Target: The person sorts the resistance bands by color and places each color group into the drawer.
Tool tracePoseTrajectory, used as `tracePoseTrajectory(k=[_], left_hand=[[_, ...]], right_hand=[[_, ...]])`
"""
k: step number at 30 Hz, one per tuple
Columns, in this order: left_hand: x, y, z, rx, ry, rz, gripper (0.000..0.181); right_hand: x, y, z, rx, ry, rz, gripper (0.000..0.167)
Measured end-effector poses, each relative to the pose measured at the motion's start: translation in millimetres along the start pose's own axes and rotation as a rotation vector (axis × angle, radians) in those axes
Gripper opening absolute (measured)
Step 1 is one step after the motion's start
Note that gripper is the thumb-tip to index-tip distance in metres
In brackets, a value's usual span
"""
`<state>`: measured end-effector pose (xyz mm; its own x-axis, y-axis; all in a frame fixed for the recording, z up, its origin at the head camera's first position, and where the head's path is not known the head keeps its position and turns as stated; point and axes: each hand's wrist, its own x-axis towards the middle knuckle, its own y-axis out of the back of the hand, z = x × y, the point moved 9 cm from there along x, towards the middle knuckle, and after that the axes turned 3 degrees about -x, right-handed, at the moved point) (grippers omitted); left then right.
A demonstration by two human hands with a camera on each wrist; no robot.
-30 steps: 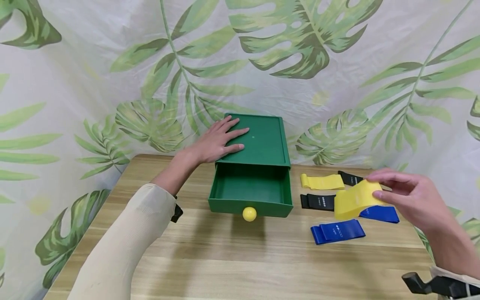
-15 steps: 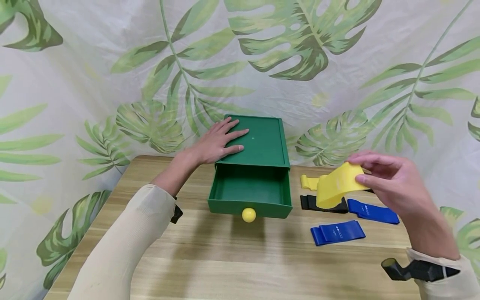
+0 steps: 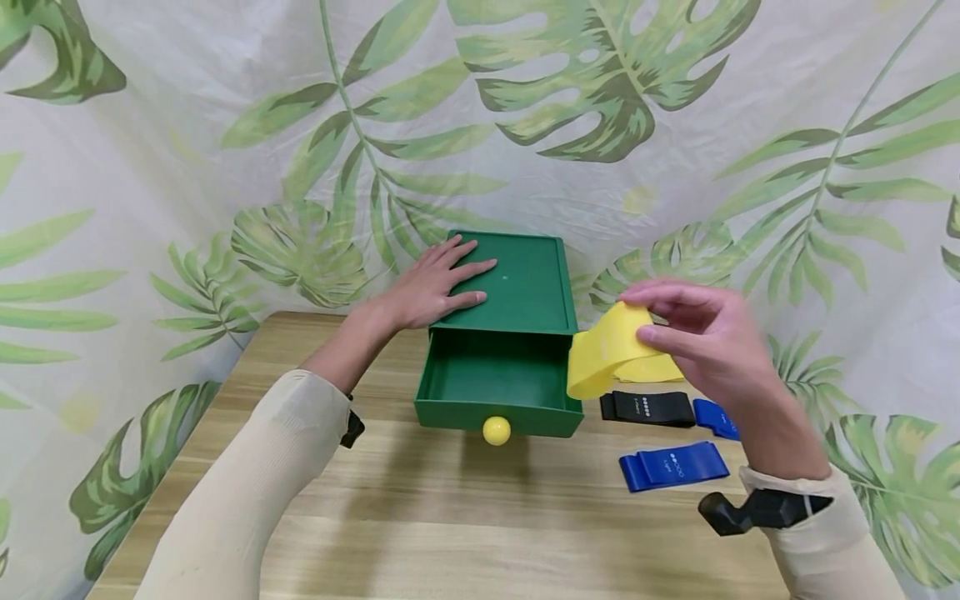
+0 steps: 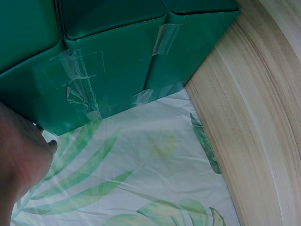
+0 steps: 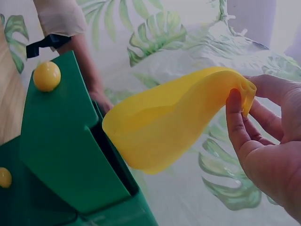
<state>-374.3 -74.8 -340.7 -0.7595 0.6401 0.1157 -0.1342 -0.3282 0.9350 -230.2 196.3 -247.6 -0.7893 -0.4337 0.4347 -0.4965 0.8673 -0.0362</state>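
Observation:
My left hand rests with spread fingers on top of a green drawer cabinet. Below it, a green drawer with a round yellow knob is pulled out, and no item shows inside. My right hand pinches one end of a yellow resistance band between thumb and fingers. The loop's free end droops beside the drawer's right wall; in the right wrist view the band hangs sideways as an open loop. Only part of the left hand shows in the left wrist view.
On the wooden table, right of the drawer, lie another yellow band, partly covered, a black band and two blue bands, one nearer. Leaf-patterned cloth hangs behind. Clear tape joins the cabinet's sections.
My right hand has carried the yellow band left, from above the other bands to the drawer's right side. The left hand has stayed on the cabinet.

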Motion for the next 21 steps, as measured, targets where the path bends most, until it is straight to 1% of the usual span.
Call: tracePoseTrajectory(k=[6,12,16,21], left_hand=[[0.5,-1.6,-0.5,0.003,0.006,-0.005,0.065],[0.4,-2.9,-1.0,0.003,0.011,-0.004,0.065],[0.2,-2.2,-0.7,-0.002,0.011,-0.003,0.065],[-0.1,-1.1,0.1,-0.013,0.015,-0.005,0.064]], right_hand=[[15.6,-20.7,15.6,-0.02,-0.022,-0.032,0.031],[30.6,-41.4,35.2,-0.069,-0.069,-0.031,0.027],[39.2,-54.6,43.4,-0.138,-0.089,-0.039,0.026],[49.6,-72.5,53.9,-0.218,-0.111,-0.081,0.029]])
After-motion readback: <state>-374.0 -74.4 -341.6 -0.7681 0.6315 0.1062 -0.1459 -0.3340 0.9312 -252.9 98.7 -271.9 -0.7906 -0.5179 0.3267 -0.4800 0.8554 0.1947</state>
